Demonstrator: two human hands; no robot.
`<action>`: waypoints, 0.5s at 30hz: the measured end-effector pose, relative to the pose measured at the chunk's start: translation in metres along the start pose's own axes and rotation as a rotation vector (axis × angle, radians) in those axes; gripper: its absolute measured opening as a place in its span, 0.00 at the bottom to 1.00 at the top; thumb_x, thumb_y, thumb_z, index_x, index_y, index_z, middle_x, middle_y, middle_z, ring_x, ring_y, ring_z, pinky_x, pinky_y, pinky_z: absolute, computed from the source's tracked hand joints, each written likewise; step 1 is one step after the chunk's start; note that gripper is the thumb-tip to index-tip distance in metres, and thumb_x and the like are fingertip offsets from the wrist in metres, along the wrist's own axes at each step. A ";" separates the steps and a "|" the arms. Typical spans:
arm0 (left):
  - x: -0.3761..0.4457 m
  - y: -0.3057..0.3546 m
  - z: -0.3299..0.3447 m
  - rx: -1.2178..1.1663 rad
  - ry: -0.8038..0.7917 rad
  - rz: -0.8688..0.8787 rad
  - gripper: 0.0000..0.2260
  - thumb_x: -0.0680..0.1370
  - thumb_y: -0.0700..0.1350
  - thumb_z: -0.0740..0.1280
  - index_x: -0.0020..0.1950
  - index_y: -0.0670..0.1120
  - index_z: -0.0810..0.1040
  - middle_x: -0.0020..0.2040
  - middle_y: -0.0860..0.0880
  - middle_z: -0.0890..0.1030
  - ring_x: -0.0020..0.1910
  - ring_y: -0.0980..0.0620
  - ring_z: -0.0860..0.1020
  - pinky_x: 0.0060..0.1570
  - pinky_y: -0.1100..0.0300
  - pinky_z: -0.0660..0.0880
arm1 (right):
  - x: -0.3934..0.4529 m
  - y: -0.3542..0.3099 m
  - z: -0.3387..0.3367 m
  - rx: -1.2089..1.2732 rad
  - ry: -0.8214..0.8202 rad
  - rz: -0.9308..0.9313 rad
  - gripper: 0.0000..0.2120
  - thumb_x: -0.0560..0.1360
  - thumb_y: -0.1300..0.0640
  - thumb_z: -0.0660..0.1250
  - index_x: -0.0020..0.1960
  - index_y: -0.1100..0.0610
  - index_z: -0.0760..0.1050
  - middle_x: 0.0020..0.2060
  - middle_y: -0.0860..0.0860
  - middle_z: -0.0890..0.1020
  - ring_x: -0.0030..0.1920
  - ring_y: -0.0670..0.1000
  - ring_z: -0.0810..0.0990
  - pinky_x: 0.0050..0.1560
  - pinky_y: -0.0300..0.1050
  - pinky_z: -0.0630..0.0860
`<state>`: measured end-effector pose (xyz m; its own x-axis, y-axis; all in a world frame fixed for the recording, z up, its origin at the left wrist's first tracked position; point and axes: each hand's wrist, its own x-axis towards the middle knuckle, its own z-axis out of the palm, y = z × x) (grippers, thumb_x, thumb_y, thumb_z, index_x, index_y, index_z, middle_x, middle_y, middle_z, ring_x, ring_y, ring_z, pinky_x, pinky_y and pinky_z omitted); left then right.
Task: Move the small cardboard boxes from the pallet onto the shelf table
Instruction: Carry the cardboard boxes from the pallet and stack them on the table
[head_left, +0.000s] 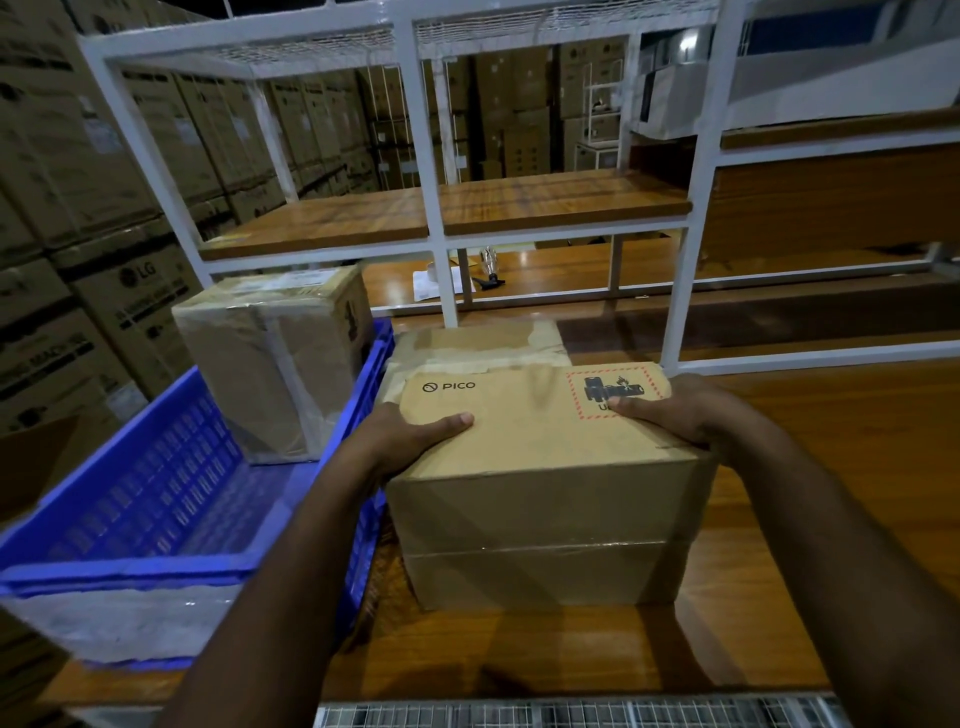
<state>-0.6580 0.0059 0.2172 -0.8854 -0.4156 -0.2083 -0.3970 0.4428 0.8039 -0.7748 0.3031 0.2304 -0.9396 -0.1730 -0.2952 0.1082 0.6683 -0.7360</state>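
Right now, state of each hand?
Left hand: closed on the PICO box, gripping its left top edge.
Right hand: closed on the same box, gripping its right top edge.

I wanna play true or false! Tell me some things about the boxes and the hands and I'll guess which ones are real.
1. Both hands hold the PICO box. True: the left hand and right hand grip its two sides.
2. The blue crate has no box in it. False: a taped box stands in it.
3. The PICO box has a red-bordered label. True.
4. The crate is to the right of the PICO box. False: it is to the left.
5. The wooden shelf above is stacked full of boxes. False: no boxes sit on it.
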 end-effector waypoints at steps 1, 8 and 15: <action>-0.001 -0.001 0.000 -0.008 -0.007 0.009 0.43 0.63 0.69 0.76 0.71 0.47 0.74 0.65 0.46 0.79 0.54 0.49 0.77 0.41 0.60 0.73 | 0.000 0.000 0.000 -0.004 0.001 -0.002 0.21 0.73 0.42 0.73 0.54 0.55 0.73 0.46 0.52 0.77 0.41 0.50 0.74 0.35 0.44 0.69; -0.003 0.003 0.001 -0.009 0.039 -0.010 0.39 0.69 0.63 0.76 0.73 0.45 0.71 0.67 0.45 0.77 0.54 0.49 0.74 0.40 0.61 0.70 | -0.001 -0.004 0.002 -0.008 0.021 -0.029 0.17 0.73 0.41 0.71 0.46 0.53 0.70 0.38 0.49 0.74 0.38 0.48 0.73 0.33 0.42 0.67; -0.025 0.001 0.002 -0.030 0.053 0.056 0.40 0.67 0.66 0.76 0.73 0.49 0.71 0.65 0.48 0.78 0.59 0.49 0.76 0.53 0.54 0.73 | -0.017 0.014 0.006 0.068 0.070 -0.170 0.15 0.75 0.41 0.70 0.53 0.51 0.76 0.48 0.49 0.81 0.43 0.47 0.79 0.37 0.42 0.72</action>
<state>-0.6366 0.0183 0.2216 -0.8914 -0.4330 -0.1336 -0.3396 0.4430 0.8297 -0.7548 0.3109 0.2215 -0.9663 -0.2266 -0.1220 -0.0343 0.5833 -0.8115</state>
